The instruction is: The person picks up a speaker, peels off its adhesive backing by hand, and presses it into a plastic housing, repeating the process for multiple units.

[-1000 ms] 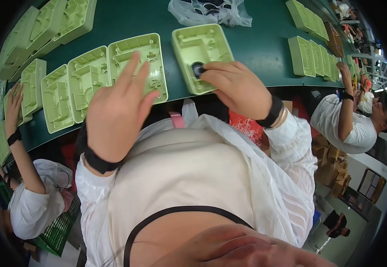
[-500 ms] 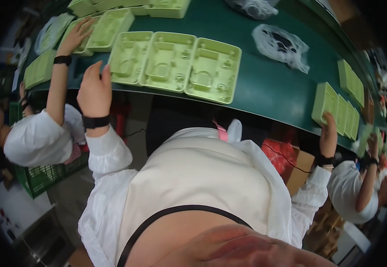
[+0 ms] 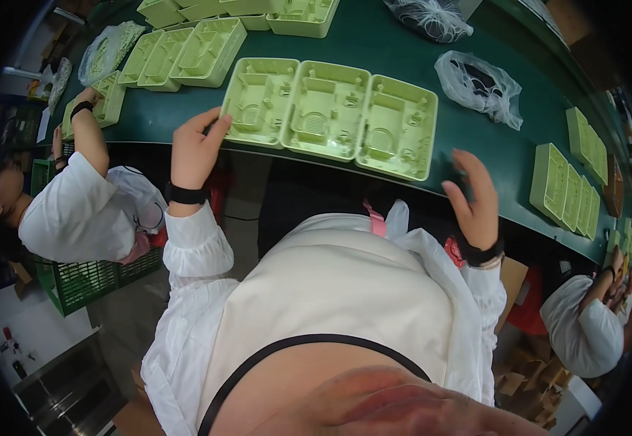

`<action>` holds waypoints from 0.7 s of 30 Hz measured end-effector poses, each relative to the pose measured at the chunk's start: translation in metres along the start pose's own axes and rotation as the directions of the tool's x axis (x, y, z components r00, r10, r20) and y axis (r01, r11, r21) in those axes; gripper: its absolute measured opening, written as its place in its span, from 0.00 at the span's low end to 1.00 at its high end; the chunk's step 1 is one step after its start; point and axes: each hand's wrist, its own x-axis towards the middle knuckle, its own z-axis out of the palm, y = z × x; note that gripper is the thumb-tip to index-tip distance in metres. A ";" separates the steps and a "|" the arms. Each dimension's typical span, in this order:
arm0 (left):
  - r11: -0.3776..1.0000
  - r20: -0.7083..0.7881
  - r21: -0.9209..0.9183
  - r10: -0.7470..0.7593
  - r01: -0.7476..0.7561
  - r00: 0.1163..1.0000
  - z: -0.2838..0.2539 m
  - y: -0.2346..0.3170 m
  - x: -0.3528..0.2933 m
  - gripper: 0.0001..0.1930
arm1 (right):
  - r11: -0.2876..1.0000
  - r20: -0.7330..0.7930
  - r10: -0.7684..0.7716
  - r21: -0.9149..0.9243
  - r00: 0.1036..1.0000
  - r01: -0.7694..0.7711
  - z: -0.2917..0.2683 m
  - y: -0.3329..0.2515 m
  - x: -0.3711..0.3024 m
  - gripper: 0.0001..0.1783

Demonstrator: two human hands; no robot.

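Note:
Three light-green plastic housings, shallow and open-topped with moulded ribs and posts, lie side by side near the table's front edge: a left housing [image 3: 255, 134], a middle housing [image 3: 330, 109] and a right housing [image 3: 396, 109]. My left hand [image 3: 194, 151] is at the left housing's outer side, thumb and fingertips against its edge, fingers bent but apart. My right hand [image 3: 478, 200] hovers over the front edge, right of the right housing. Its thumb and fingers are spread, with nothing between them.
On the green table [image 3: 468, 156] lies a clear bag [image 3: 481, 83] with dark parts; another bag [image 3: 432, 18] lies beyond. A row of green housings [image 3: 563, 189] stands at the right, more [image 3: 210, 54] at back left. Co-workers sit on both sides; one hand [image 3: 87, 102] touches a left-hand housing.
My right hand has left the right-hand row and come left toward the three housings. My left hand has lowered onto the left housing's edge. The left co-worker's hand has moved nearer.

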 end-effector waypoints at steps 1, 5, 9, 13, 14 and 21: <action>1.000 0.015 -0.002 0.000 0.000 1.000 -0.003 0.000 0.000 0.16 | 0.996 0.010 0.028 0.079 1.000 -0.029 0.012 -0.014 0.008 0.21; 0.999 0.101 -0.040 0.030 -0.026 0.994 -0.011 0.000 0.000 0.15 | 0.953 0.026 0.170 0.249 0.985 -0.171 0.036 -0.039 0.016 0.20; 0.993 0.188 -0.088 0.095 -0.079 0.978 -0.020 -0.006 0.010 0.16 | 0.887 -0.027 0.387 0.284 0.922 -0.364 0.052 -0.053 0.013 0.19; 0.958 0.281 -0.281 0.144 -0.062 0.949 -0.028 -0.012 0.014 0.17 | 0.890 -0.175 0.449 0.182 0.876 -0.419 0.068 -0.066 0.012 0.19; 0.921 0.255 -0.389 0.127 -0.018 0.959 -0.032 -0.013 0.016 0.20 | 0.921 -0.268 0.390 0.100 0.881 -0.377 0.070 -0.067 0.013 0.18; -0.068 0.547 -0.734 0.531 0.676 0.647 -0.011 0.009 0.024 0.40 | 0.991 -0.274 0.009 -0.127 0.962 -0.046 0.066 -0.135 0.057 0.15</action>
